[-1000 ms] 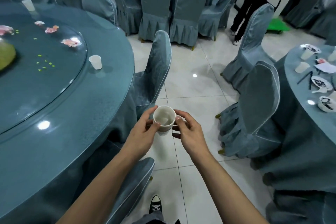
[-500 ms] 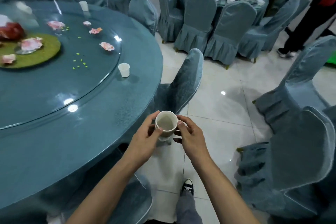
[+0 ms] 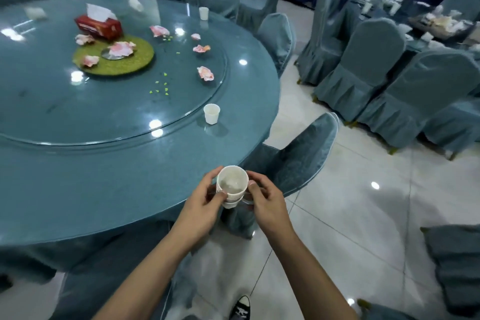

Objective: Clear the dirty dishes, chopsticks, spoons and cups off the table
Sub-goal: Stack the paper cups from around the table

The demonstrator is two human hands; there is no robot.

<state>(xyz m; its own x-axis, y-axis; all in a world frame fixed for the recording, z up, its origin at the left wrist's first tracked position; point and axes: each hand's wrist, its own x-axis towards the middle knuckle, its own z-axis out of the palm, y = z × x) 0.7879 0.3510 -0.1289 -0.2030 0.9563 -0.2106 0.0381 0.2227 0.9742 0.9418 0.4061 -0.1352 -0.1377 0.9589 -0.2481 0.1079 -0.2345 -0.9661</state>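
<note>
Room: banquet hall, white tile floor [image 3: 350, 202], blue-covered chairs all around.
Hands: two. The left hand [image 3: 200, 205] and right hand [image 3: 267, 205] pinch the cup stack [image 3: 231, 187] from either side, held in the air at the near edge of the bench [image 3: 104, 176].
Cup stack: white cups nested together, can't make out how many. Mouth faces up, long axis roughly upright.
Loose cups: two on the bench. The near cup [image 3: 211, 117] is just outside the glass turntable [image 3: 78, 112], the far cup [image 3: 204, 13] at the back edge. Both upright.
Centre: one red tissue box [image 3: 98, 26], one green mat [image 3: 114, 56].

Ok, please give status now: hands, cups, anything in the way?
Left hand and right hand both grip the stack of white cups. Near cup and far cup stand on the round table, not collected. Path to near cup looks free.
</note>
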